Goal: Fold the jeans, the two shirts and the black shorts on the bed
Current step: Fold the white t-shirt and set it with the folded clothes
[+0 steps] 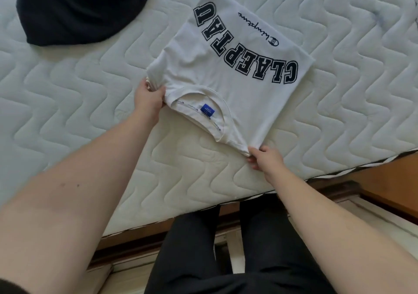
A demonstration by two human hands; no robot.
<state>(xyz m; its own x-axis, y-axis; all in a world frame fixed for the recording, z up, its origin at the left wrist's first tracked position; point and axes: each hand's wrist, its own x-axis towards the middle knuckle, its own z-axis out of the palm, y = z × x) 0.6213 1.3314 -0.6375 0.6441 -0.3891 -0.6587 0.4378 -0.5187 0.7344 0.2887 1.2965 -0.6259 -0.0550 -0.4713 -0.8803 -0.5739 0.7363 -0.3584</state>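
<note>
White shirt [233,72] lies flat mid-bed [339,33], sleeves already tucked under. Left hand [148,96] and right hand [265,159] each pinch a shoulder corner either side of its collar, likely tensioning it for the next fold. Black garment [77,10] beyond shirt, untouched.

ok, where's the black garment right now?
In the head view, the crumpled black garment lies at the upper left of the white quilted mattress, left of the white lettered T-shirt, apart from it.
</note>
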